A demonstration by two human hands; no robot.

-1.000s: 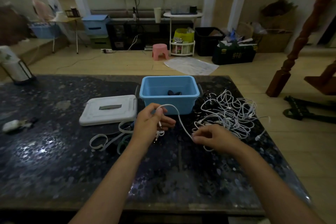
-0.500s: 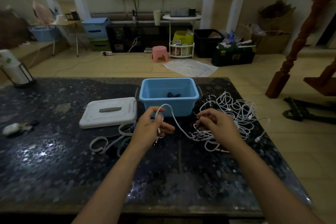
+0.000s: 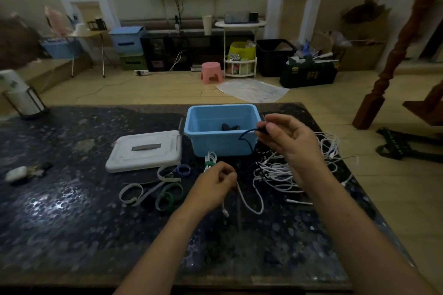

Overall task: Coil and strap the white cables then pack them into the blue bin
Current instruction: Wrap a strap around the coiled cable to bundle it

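I'm pinching a black cable [image 3: 247, 135] in my right hand [image 3: 291, 141], grip clamped on its end, lifted right in front of the blue bin [image 3: 221, 142]. My left hand [image 3: 214, 184] is curling its grip around a white cable [image 3: 249, 206] that's trailing down onto the counter [image 3: 72, 211]. A coiled bundle [image 3: 210, 159] with a green strap is sitting just past that grip, and the tangled white cables [image 3: 280, 172] are lying under my right wrist.

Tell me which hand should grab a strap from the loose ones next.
Left. The left hand sits low beside the loose straps left of it, though it pinches a white cable. The right hand is raised by the blue bin, pinching a black cable.
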